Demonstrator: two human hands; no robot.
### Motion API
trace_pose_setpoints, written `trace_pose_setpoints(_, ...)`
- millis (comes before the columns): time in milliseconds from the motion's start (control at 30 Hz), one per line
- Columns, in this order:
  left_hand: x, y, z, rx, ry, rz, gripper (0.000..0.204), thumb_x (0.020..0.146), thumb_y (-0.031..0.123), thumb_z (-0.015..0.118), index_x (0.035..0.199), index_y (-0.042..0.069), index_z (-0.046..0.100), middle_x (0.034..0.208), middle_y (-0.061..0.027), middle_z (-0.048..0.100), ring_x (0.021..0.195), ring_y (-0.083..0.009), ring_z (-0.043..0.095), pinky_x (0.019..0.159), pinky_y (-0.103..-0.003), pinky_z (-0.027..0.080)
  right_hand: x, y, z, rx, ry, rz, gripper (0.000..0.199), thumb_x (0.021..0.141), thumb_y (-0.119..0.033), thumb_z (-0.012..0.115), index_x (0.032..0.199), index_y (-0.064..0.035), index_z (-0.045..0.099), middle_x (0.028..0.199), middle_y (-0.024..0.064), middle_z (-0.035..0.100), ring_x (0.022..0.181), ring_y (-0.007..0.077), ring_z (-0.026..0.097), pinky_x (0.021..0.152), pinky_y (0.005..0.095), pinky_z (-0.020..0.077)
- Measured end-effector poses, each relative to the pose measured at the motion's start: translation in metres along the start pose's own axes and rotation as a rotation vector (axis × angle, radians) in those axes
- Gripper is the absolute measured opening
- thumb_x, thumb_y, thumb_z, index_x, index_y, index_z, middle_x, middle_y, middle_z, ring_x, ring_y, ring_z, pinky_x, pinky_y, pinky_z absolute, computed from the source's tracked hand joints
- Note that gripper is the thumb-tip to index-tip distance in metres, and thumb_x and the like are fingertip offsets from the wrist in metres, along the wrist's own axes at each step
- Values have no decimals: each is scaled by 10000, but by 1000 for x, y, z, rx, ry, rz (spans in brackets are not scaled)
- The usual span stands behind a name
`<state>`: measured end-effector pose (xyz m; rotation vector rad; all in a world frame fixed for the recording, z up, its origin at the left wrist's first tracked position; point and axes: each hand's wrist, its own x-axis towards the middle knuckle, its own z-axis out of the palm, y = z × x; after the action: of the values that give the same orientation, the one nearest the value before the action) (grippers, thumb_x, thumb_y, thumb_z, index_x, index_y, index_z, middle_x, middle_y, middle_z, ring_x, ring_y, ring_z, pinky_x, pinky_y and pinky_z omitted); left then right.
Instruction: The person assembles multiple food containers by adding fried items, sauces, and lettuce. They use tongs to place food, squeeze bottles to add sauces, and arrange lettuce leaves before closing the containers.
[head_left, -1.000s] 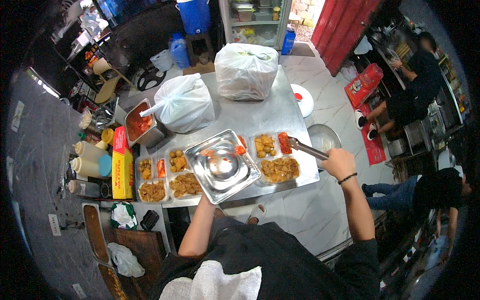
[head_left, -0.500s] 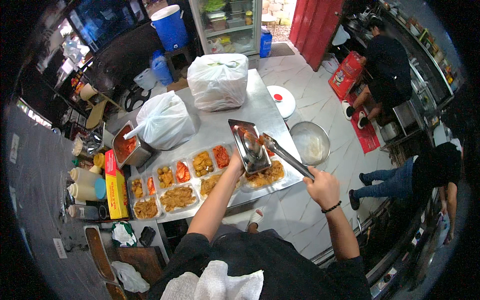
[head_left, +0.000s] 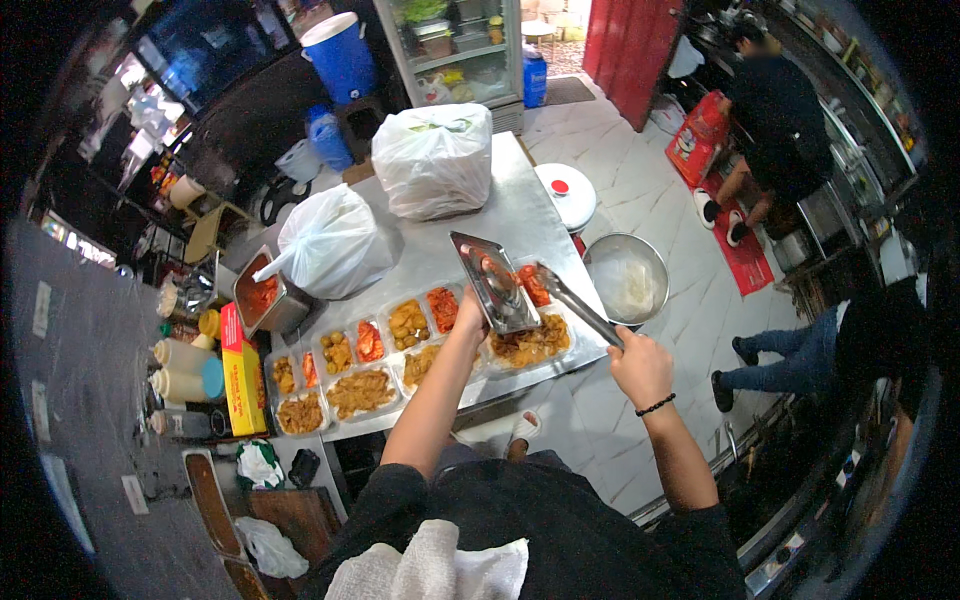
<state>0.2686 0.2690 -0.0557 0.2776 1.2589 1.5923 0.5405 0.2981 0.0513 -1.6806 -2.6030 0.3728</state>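
Note:
My left hand (head_left: 472, 318) grips a shallow rectangular metal pan (head_left: 478, 262), held tilted above the food trays with some red food inside. In my right hand (head_left: 642, 368) are metal tongs (head_left: 588, 316) with a dark handle, fingers wrapped round them. The tongs' tips are beside the pan, over the red, kimchi-like food (head_left: 535, 284) in the rightmost tray. That tray's large compartment has a brown, saucy food (head_left: 530, 342). Several clear trays stand in a row to the left, with brown food (head_left: 360, 393), red food (head_left: 369, 341) and yellowish pieces (head_left: 407, 325). The pan and left forearm partly hide the middle trays.
Two tied white plastic bags (head_left: 435, 165) stand on the steel table (head_left: 420, 255). At left are a deep metal container (head_left: 290, 308) of red food, a yellow-red box (head_left: 243, 380) and bottles. Beyond the right edge is a large metal bowl (head_left: 655, 285). Two people work at right.
The tongs' tips have come away from the pan's contents to its right side, over the red food. The pan is tilted more steeply. The whole view has shifted slightly.

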Motion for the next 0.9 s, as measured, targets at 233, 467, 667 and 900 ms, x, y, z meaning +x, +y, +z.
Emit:
trace_pose_setpoints(233, -75, 92, -106, -201, -98, 19, 392, 955, 350, 458, 1169, 39, 561, 1057, -103, 647, 917, -206, 650, 827, -364, 539, -9, 17, 32, 80, 44, -54, 339, 791, -222, 656, 1096, -81, 616, 837, 169, 647, 788, 366, 626, 669, 454, 491)
trace_pose_setpoints(467, -183, 237, -216, 248, 435, 495, 304, 927, 270, 512, 1117, 43, 583, 1069, -108, 648, 934, -229, 640, 766, -344, 522, -20, 8, 57, 496, 179, 1, 374, 821, -204, 650, 1159, -49, 614, 953, 181, 667, 819, 276, 646, 751, 360, 487)
trace_pose_setpoints(667, -177, 272, -295, 1361, 1067, 350, 269, 837, 217, 585, 1060, 67, 586, 940, -169, 649, 895, -343, 632, 760, -441, 490, -11, -74, 45, 676, 192, -26, 427, 836, -139, 658, 1196, 67, 556, 1021, 164, 664, 872, 178, 613, 795, 298, 466)
trace_pose_setpoints(900, -85, 250, -367, 1745, 1128, 199, 158, 791, 148, 560, 884, 47, 636, 870, -123, 663, 778, -268, 672, 622, -373, 538, -28, -137, 40, 748, 161, 14, 441, 849, -127, 651, 1207, 102, 531, 1056, 117, 642, 900, 147, 570, 815, 288, 455)
